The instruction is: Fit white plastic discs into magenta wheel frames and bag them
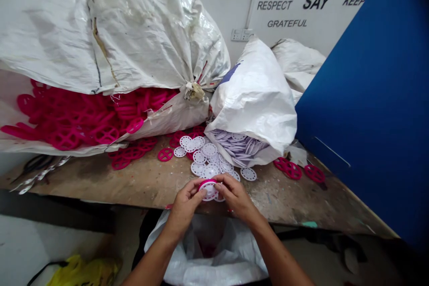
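Both hands meet at the front edge of a worn wooden table (pixel 140 183). My left hand (pixel 185 203) and my right hand (pixel 234 194) are closed together on a pink ring and white disc (pixel 208 188), held between the fingertips. Just beyond them lies a pile of white perforated discs (pixel 204 154). Loose pink spoked wheels (pixel 134 152) are scattered on the table to the left. Below the hands an open white bag (pixel 214 254) hangs under the table edge.
A large torn sack (pixel 110 40) spills pink wheels at back left. A smaller white sack (pixel 254 94) spills white discs in the middle. More pink wheels (pixel 295 170) lie at right beside a blue panel (pixel 375 98). A yellow bag (pixel 80 270) sits on the floor.
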`<state>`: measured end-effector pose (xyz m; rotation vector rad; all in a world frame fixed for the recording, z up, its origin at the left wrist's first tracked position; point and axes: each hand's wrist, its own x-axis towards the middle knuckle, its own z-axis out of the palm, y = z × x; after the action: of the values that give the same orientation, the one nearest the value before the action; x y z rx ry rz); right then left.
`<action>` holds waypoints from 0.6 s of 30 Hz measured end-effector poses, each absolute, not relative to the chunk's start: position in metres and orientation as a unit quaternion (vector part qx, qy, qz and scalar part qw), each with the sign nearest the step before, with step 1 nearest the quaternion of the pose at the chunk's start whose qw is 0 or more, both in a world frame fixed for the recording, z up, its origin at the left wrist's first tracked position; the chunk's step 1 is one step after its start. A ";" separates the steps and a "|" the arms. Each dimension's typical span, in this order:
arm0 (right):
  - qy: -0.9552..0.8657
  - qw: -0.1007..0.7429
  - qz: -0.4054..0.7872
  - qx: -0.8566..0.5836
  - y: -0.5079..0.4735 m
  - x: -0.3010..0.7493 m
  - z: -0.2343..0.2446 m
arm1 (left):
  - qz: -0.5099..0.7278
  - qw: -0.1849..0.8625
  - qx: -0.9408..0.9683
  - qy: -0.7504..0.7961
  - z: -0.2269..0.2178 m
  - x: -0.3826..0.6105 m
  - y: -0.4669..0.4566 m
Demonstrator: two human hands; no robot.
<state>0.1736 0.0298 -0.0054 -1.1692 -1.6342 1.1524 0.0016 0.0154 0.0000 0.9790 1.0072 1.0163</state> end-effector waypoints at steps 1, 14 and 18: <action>-0.629 0.398 0.493 -0.450 0.029 0.175 -0.006 | 0.436 0.662 0.416 0.445 0.001 0.001 0.015; -0.534 0.455 0.544 -0.461 0.020 0.166 -0.006 | 0.418 0.646 0.453 0.451 -0.005 0.007 0.007; -0.607 0.412 0.484 -0.478 0.008 0.164 -0.010 | 0.415 0.636 0.464 0.455 -0.009 0.007 0.001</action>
<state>0.1645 0.0084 -0.0095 -1.2023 -1.5263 1.2179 0.0066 0.0006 -0.0088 1.0609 1.0388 0.9491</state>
